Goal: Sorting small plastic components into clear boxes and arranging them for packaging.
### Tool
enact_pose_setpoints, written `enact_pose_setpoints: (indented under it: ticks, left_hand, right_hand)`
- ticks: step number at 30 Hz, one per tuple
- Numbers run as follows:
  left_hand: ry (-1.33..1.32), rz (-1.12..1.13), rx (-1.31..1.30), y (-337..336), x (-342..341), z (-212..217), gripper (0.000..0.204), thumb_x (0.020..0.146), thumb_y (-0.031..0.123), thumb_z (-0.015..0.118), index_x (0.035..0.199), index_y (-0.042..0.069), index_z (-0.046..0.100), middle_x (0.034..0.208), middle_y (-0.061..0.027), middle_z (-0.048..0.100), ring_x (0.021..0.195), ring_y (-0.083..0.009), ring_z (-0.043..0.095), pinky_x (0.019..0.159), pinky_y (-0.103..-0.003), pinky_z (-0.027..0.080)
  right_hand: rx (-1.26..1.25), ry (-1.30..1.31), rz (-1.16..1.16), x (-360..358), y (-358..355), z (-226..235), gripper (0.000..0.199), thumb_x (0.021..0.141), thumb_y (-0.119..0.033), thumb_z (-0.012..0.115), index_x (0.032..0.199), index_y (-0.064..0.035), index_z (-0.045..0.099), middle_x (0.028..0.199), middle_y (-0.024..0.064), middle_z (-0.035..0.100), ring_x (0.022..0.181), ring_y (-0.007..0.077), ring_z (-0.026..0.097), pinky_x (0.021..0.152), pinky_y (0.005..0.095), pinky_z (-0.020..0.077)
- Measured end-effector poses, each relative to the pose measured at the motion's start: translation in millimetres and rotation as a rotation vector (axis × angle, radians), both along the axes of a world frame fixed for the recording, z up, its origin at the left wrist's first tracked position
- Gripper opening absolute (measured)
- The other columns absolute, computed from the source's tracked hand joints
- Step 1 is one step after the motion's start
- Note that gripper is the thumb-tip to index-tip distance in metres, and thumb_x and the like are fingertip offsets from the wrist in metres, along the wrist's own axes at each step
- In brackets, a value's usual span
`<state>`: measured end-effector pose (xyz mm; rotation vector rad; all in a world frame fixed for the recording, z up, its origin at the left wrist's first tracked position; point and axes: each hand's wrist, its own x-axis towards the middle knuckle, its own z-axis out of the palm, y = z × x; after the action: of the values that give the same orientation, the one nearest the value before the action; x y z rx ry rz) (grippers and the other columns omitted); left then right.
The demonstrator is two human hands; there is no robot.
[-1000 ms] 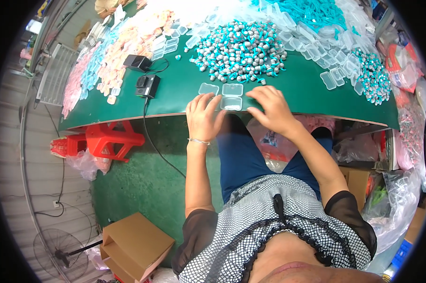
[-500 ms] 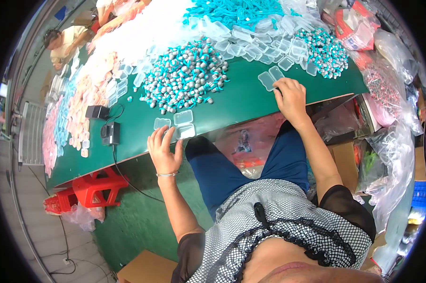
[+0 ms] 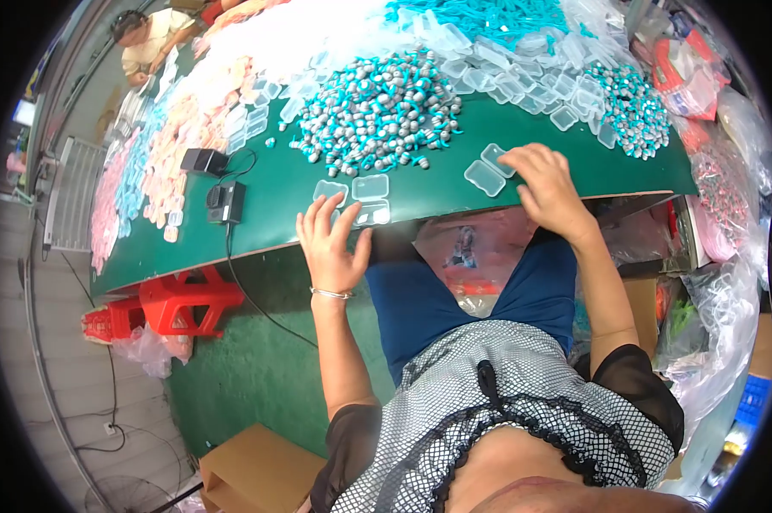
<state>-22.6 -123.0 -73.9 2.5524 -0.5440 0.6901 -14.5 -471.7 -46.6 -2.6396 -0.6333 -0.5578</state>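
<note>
Three clear rectangular plastic cases lie open near the front edge of the green surface, none closed yet (contents unclear). The left hand, fingers spread, is at the leftmost; the right hand, thumb and fingers apart, is at the rightmost. Grey-and-teal pieces lie heaped behind.

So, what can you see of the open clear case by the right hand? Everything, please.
The open clear case looks like thin, see-through plastic: two shallow, round-cornered rectangular halves side by side, apparently joined along one edge. It lies spread flat on the green table, near the edge closest to the person. The fingertips of the right hand overlap the half on the right; whether they press on it cannot be told. No contents show in it.
</note>
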Motion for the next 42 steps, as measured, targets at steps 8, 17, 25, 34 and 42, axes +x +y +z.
enact_pose_setpoints:
  ticks: [8, 17, 25, 34, 42]
  left_hand:
    - [0.025, -0.055, 0.006, -19, -1, 10, 0.039, 0.071, 0.02, 0.072, 0.109, 0.016, 0.064, 0.123, -0.0067, 0.055, 0.123, -0.0319, 0.045, 0.104, -0.06, 0.026]
    - [0.085, 0.009, 0.081, -28, 2, 12, 0.052, 0.068, 0.026, 0.077, 0.117, 0.017, 0.06, 0.128, -0.0081, 0.052, 0.124, -0.0329, 0.043, 0.102, -0.059, 0.027]
    - [0.157, 0.074, 0.136, 1, 8, -1, 0.071, 0.065, 0.033, 0.079, 0.128, 0.013, 0.052, 0.135, -0.0196, 0.045, 0.127, -0.0396, 0.04, 0.103, -0.05, 0.032]
    - [0.202, -0.006, 0.07, -4, 18, -1, 0.075, 0.066, 0.028, 0.079, 0.13, 0.004, 0.048, 0.137, -0.0248, 0.042, 0.127, -0.0432, 0.039, 0.106, -0.049, 0.032]
    - [-0.021, -0.027, -0.007, -19, 10, 28, 0.061, 0.069, 0.017, 0.077, 0.124, 0.005, 0.054, 0.131, -0.0189, 0.05, 0.121, -0.0393, 0.046, 0.1, -0.045, 0.038]
  right_hand:
    - [-0.038, -0.096, 0.113, 2, 17, -3, 0.017, 0.072, -0.013, 0.071, 0.083, -0.0092, 0.059, 0.102, 0.0051, 0.058, 0.114, 0.027, 0.051, 0.098, 0.0465, 0.0343]
    - [0.032, -0.09, 0.112, -14, 112, -19, 0.021, 0.073, -0.026, 0.072, 0.079, -0.0094, 0.061, 0.085, 0.0055, 0.057, 0.096, 0.0269, 0.054, 0.088, 0.0452, 0.0371]
    - [0.115, 0.04, 0.073, -6, 143, -13, 0.032, 0.071, -0.034, 0.074, 0.086, -0.0077, 0.064, 0.087, 0.0065, 0.056, 0.088, 0.0261, 0.053, 0.074, 0.0394, 0.0414]
    - [0.171, 0.094, 0.148, 3, 136, -20, 0.033, 0.073, -0.025, 0.071, 0.099, -0.007, 0.062, 0.099, 0.0104, 0.057, 0.096, 0.0294, 0.053, 0.08, 0.0404, 0.045]
    - [0.141, -0.27, -0.33, 36, -8, -7, 0.015, 0.077, -0.016, 0.063, 0.092, -0.0134, 0.064, 0.095, 0.0046, 0.061, 0.092, 0.0259, 0.056, 0.077, 0.0411, 0.0425]
